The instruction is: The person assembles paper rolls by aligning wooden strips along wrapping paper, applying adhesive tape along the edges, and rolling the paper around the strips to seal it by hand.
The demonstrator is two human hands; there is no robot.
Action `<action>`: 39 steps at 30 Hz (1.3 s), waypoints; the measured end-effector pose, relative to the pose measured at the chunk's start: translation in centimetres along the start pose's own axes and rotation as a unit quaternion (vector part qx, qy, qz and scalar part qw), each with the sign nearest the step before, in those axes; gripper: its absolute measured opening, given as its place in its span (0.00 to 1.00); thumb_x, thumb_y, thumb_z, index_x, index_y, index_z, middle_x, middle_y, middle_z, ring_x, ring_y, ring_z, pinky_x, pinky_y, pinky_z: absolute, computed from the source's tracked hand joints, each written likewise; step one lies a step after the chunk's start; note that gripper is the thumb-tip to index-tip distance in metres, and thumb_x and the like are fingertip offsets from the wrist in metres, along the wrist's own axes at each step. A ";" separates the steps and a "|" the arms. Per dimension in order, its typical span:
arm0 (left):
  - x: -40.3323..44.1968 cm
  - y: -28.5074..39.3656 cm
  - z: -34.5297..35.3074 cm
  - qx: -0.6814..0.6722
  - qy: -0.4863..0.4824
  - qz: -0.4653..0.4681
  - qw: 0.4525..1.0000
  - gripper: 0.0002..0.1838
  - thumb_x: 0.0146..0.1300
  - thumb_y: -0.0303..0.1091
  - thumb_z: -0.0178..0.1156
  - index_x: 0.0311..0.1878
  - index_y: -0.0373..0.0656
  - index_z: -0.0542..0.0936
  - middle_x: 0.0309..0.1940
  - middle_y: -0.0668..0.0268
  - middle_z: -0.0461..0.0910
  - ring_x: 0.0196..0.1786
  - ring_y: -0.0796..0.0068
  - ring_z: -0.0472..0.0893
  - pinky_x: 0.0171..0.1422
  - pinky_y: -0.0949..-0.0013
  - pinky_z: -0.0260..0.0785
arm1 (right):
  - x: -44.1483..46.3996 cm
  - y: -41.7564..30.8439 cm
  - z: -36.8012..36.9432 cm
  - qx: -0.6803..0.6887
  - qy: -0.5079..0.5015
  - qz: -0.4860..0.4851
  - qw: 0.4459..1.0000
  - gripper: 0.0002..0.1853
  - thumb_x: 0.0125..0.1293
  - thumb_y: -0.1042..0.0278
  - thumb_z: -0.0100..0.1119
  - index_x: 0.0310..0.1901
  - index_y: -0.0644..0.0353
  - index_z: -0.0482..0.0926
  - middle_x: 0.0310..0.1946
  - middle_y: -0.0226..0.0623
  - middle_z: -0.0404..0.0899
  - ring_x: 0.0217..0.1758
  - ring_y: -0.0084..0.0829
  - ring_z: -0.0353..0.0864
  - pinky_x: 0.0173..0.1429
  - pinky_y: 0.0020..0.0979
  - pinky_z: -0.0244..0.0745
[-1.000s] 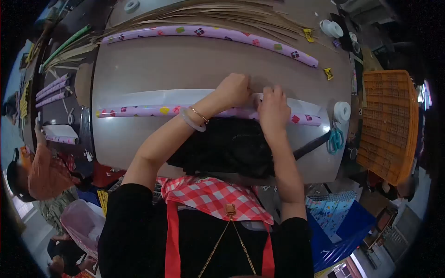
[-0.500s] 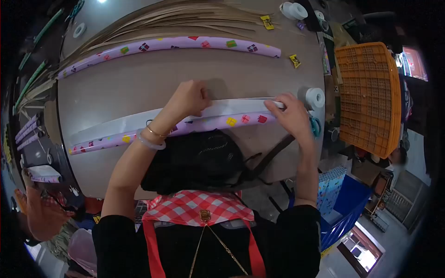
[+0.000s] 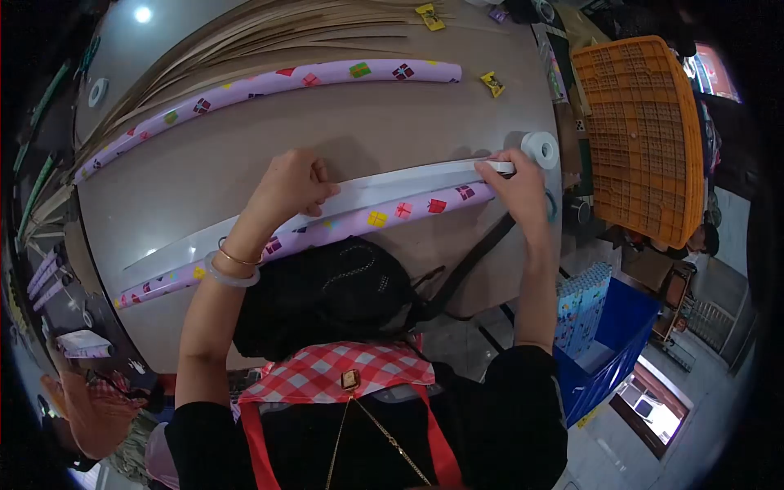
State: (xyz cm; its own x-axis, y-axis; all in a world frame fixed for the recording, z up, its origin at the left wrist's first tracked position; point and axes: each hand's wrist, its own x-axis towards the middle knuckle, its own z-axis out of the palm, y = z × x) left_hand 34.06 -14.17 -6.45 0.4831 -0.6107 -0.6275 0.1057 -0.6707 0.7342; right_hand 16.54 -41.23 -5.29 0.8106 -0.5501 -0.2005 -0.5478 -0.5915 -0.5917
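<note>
A long roll of lilac wrapping paper (image 3: 351,225) with a gift-box print lies across the table, a white band (image 3: 384,186) running along its far edge. My left hand (image 3: 290,186) is over the middle of that band, fingers curled in and fingertips against it; whatever they pinch is hidden. At the right end, my right hand (image 3: 521,186) grips a white strip (image 3: 496,167) between thumb and fingers. A black bag (image 3: 327,290) sits between the paper and my body.
Another lilac roll (image 3: 269,88) and brown strips (image 3: 286,37) lie farther back. White tape rolls (image 3: 539,150) and yellow-wrapped sweets (image 3: 492,84) are at the right. An orange crate (image 3: 637,139) and a blue bin (image 3: 612,343) stand beyond the table. Another person (image 3: 90,408) works at left.
The camera view has turned and shifted. Both hands remain at the wrapping paper's white band, the left near the middle and the right at the end.
</note>
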 end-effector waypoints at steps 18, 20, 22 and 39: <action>0.0 -0.2 -0.1 -0.010 -0.002 -0.011 1.000 0.11 0.51 0.26 0.65 0.24 0.34 0.71 0.14 0.63 0.75 0.18 0.76 0.79 0.19 0.74 0.70 | 0.1 -0.1 2.2 -0.132 0.109 -0.055 0.984 0.18 0.50 0.60 0.68 0.29 0.66 0.72 0.30 0.43 0.73 0.34 0.42 0.74 0.40 0.37 0.69; 0.0 -0.3 -0.1 -0.009 -0.003 0.007 1.000 0.11 0.51 0.26 0.65 0.25 0.34 0.71 0.14 0.63 0.75 0.18 0.76 0.79 0.19 0.74 0.70 | 0.1 -0.3 2.3 -0.137 0.116 -0.065 0.982 0.18 0.50 0.60 0.68 0.29 0.66 0.72 0.30 0.43 0.73 0.34 0.42 0.74 0.40 0.38 0.69; 0.0 -0.4 -0.1 -0.003 -0.003 0.003 1.000 0.11 0.51 0.26 0.65 0.25 0.34 0.71 0.15 0.63 0.75 0.18 0.76 0.79 0.19 0.75 0.70 | 0.0 -0.3 2.3 -0.143 0.124 -0.075 0.979 0.18 0.50 0.61 0.68 0.29 0.66 0.71 0.30 0.43 0.73 0.34 0.43 0.74 0.40 0.38 0.69; -0.8 -1.2 1.2 0.316 0.139 0.218 0.913 0.16 0.45 0.29 0.66 0.39 0.45 0.75 0.40 0.61 0.76 0.45 0.62 0.76 0.48 0.61 0.69 | 0.0 -1.1 2.2 -0.163 0.085 -0.021 0.983 0.18 0.53 0.57 0.63 0.34 0.63 0.72 0.36 0.42 0.70 0.38 0.47 0.74 0.41 0.42 0.69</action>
State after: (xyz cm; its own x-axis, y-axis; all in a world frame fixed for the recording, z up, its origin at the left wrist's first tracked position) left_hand 32.52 -13.37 -7.12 0.5712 -0.8057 -0.1566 -0.6294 -0.5524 0.5465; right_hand 17.60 -39.29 -6.32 0.8030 -0.5952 -0.0320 -0.5741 -0.7579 -0.3099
